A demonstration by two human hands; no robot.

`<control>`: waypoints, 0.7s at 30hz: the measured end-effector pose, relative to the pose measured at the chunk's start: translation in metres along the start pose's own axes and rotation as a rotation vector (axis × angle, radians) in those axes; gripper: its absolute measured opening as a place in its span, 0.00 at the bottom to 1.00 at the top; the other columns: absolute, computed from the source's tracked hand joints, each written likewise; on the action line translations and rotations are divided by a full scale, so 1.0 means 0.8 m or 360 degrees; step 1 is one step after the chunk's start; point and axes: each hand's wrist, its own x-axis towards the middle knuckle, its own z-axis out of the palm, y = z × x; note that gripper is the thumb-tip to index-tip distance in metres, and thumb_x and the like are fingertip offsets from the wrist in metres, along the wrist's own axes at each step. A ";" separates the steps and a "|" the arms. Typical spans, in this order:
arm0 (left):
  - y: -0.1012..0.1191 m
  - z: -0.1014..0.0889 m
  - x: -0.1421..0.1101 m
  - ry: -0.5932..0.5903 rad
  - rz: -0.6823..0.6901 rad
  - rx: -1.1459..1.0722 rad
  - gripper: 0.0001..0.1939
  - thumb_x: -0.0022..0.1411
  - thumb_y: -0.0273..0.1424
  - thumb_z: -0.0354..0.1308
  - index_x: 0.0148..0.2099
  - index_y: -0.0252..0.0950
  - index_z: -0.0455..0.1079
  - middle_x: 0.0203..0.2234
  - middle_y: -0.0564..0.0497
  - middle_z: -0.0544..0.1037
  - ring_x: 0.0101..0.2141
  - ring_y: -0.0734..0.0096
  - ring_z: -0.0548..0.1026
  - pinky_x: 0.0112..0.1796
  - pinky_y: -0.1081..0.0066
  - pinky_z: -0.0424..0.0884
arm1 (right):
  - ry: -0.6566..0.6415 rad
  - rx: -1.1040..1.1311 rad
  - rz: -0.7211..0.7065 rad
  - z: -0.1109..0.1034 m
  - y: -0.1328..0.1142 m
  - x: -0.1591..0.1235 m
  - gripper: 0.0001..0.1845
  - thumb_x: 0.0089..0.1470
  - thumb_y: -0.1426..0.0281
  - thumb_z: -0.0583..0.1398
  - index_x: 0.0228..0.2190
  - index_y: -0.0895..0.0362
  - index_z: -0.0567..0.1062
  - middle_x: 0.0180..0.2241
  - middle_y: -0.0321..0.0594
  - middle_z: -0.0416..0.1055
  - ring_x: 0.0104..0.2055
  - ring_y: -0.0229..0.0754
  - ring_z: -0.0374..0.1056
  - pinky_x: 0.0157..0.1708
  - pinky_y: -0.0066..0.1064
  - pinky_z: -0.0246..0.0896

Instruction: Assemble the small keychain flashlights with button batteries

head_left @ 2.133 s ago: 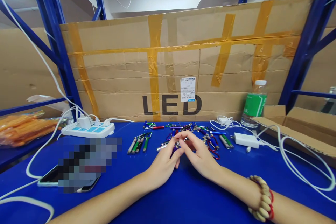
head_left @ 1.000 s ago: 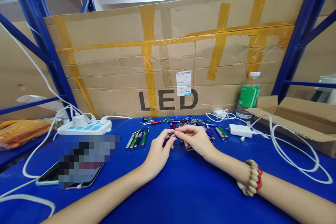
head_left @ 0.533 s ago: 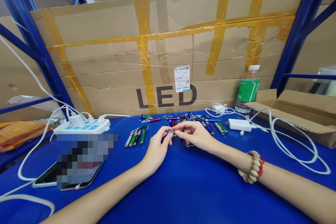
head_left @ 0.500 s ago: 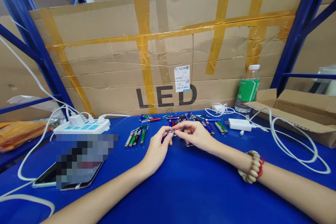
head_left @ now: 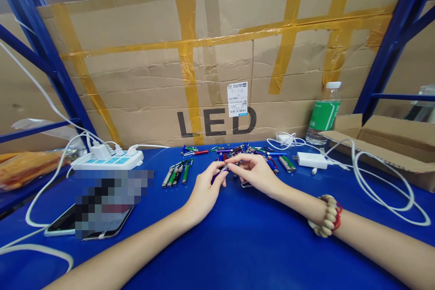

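My left hand (head_left: 206, 190) is closed around a small blue metal tube (head_left: 215, 176) that looks like a keychain flashlight. The thumb and fingertips of my right hand (head_left: 253, 171) pinch at its silver end, close against my left fingertips. The small part between the fingertips is mostly hidden. Behind both hands lies a loose pile of similar coloured tubes (head_left: 272, 163) with metal clips. To the left, several more tubes (head_left: 185, 174), silver, green and black, lie side by side in a row, their clips pointing away from me.
A white power strip (head_left: 112, 160) and a phone (head_left: 112, 231), partly pixelated, lie on the left of the blue tabletop (head_left: 217, 253). At right are a white charger (head_left: 311, 160), looped cables, a bottle (head_left: 324, 115) and an open cardboard box (head_left: 397, 140). A large carton (head_left: 149, 90) stands behind.
Both hands stay together at nearly the same spot. The blue tube has tilted slightly between them and shows more of its body. The view has shifted a little.
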 end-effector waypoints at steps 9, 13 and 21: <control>0.003 -0.001 0.002 -0.0083 -0.0019 -0.0017 0.10 0.61 0.33 0.45 0.33 0.34 0.64 0.21 0.55 0.66 0.26 0.73 0.64 0.32 0.73 0.59 | -0.0089 0.0077 -0.0049 -0.010 0.007 0.007 0.13 0.40 0.64 0.65 0.29 0.59 0.78 0.26 0.38 0.72 0.16 0.28 0.60 0.15 0.23 0.57; 0.002 -0.001 0.001 -0.0102 -0.0003 -0.0027 0.10 0.62 0.33 0.44 0.31 0.35 0.63 0.21 0.55 0.66 0.27 0.73 0.65 0.33 0.73 0.60 | -0.0106 0.0050 -0.0027 -0.010 0.009 0.008 0.15 0.39 0.63 0.65 0.30 0.60 0.78 0.24 0.37 0.73 0.16 0.29 0.60 0.15 0.22 0.57; 0.004 0.000 0.001 -0.0108 -0.0005 -0.0086 0.10 0.62 0.34 0.44 0.33 0.35 0.62 0.21 0.55 0.67 0.27 0.72 0.65 0.34 0.73 0.60 | -0.0063 -0.0030 -0.0025 -0.008 0.008 0.006 0.16 0.40 0.62 0.64 0.31 0.61 0.76 0.21 0.36 0.70 0.16 0.29 0.60 0.15 0.21 0.56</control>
